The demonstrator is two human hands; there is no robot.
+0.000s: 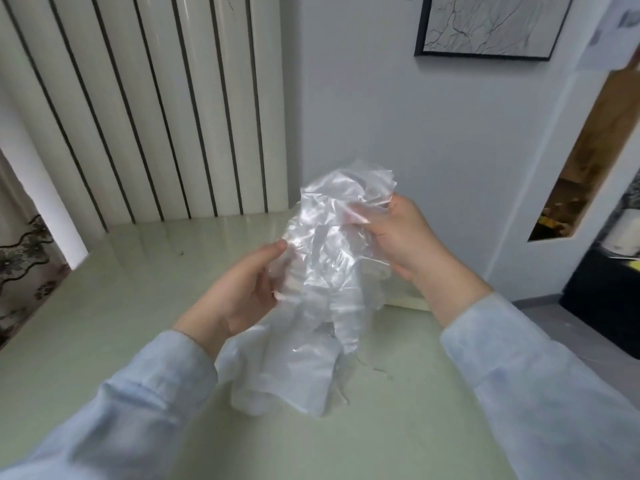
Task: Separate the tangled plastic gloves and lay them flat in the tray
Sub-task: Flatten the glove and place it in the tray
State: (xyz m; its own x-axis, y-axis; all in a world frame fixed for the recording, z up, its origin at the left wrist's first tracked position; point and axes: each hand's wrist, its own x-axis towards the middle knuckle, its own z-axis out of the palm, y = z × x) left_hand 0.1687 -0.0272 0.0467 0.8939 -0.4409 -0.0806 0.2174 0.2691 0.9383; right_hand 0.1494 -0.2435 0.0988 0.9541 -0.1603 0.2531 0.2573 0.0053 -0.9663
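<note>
Fingers of left hand (pixel 242 292) and right hand (pixel 398 233) largely hidden behind crumpled plastic gloves (pixel 325 271); glove count indeterminable. Framed picture (pixel 491 26), upper right, cut by top edge.

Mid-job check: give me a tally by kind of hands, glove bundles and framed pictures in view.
Tangled glove bundle: 1; single gloves inside it cannot be counted.
Hands: 2, the left hand and the right hand, both gripping the glove bundle.
Framed picture: 1.
Total: 4.
</note>
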